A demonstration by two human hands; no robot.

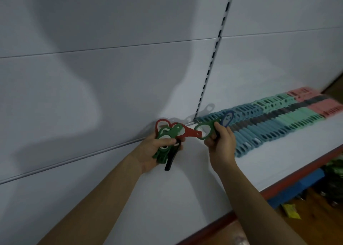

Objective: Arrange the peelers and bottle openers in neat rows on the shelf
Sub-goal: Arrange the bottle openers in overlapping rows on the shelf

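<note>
My left hand (154,151) grips a bunch of flat bottle openers (168,133): red ones, green ones and a black one that sticks out below my palm. My right hand (220,140) pinches a green bottle opener (203,130) and a blue one (228,118) just above the white shelf (204,185). Both hands hover near the shelf's back edge, a short gap between them. To the right, peelers (269,122) lie in neat overlapping rows: blue, teal, dark grey and pink.
The white back panel (111,68) rises behind the shelf, with a slotted upright rail (213,59). The shelf's red front edge (278,187) runs diagonally at the lower right. Below it are a wooden floor, a yellow packet (291,210) and dark goods.
</note>
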